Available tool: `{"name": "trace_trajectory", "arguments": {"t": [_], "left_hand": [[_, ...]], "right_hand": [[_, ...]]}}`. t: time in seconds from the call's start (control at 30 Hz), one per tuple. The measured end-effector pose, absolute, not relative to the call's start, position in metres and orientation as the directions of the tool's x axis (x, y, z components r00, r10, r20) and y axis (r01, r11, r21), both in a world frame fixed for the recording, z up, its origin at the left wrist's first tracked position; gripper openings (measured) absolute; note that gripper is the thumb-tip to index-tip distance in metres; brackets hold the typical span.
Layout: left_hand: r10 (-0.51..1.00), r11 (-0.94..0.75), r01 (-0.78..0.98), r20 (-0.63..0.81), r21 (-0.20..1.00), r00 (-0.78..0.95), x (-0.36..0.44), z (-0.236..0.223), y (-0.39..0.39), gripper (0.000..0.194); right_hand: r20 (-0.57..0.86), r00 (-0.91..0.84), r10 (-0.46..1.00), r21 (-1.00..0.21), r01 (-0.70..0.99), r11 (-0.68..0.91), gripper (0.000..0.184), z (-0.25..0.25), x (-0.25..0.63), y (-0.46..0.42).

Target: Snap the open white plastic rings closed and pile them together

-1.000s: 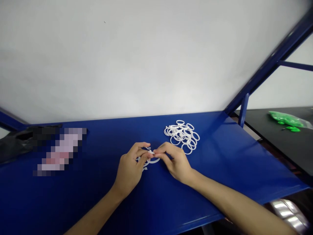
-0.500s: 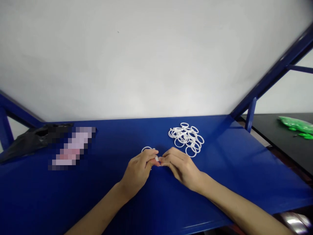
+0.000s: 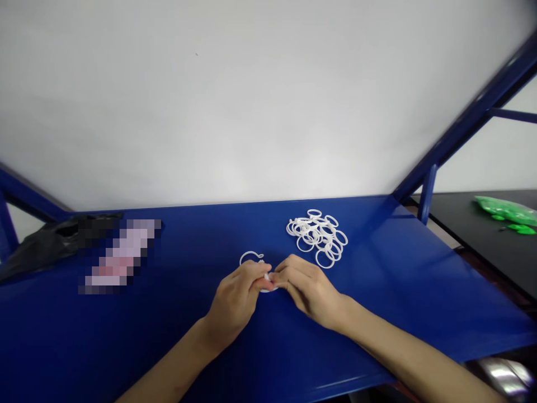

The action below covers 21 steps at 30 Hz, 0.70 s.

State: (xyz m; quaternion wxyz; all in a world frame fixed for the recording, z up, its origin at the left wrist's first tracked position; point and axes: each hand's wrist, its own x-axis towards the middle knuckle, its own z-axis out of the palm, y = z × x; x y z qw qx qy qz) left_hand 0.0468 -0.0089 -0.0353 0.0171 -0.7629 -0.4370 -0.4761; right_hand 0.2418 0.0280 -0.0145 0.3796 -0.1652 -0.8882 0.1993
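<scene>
My left hand (image 3: 235,299) and right hand (image 3: 310,288) meet fingertip to fingertip over the middle of the blue table (image 3: 398,291), a little nearer its front edge than the back. Both hands are curled, fingers drawn together rather than spread, and each pinches the same small white ring piece (image 3: 267,282) between thumb and forefinger; only a sliver of it shows between my fingertips, so how it is shaped there I cannot tell. A white ring (image 3: 250,258) arcs out just behind my left knuckles, toward the back edge; whether it is joined to the pinched piece is hidden by my fingers. The heels of both hands sit low on or just above the tabletop.

A loose pile of white rings (image 3: 318,237) lies toward the back edge, right of centre and near my right hand but apart from it. A dark bag (image 3: 37,249) slumps at the back left corner. Beyond the table's right edge, green parts (image 3: 507,211) rest on a separate dark table (image 3: 482,240).
</scene>
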Motion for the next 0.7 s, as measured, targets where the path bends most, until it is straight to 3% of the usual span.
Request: {"name": "trace_trajectory", "arguments": {"t": [0.1,0.27,0.47,0.7], "left_hand": [[0.674,-0.606,0.686,0.718,0.403,0.173,0.045,-0.037,-0.006,0.014],[0.789,-0.501,0.770,0.574,0.395,0.219,0.034,-0.032,0.008,0.026],[0.898,-0.393,0.878,0.320,0.274,0.303,0.011,-0.032,0.021,0.031],[0.917,-0.375,0.874,0.265,0.309,0.299,0.007,-0.038,0.024,0.028]], "right_hand": [[0.620,-0.632,0.464,-0.464,0.182,0.867,0.017,-0.018,0.239,0.030],[0.597,-0.570,0.564,-0.387,0.411,0.825,0.020,-0.019,0.242,0.050],[0.587,-0.309,0.748,-0.324,0.757,0.567,0.019,-0.012,0.284,0.094],[0.447,-0.235,0.863,-0.301,0.869,0.393,0.007,-0.013,0.313,0.115]]}}
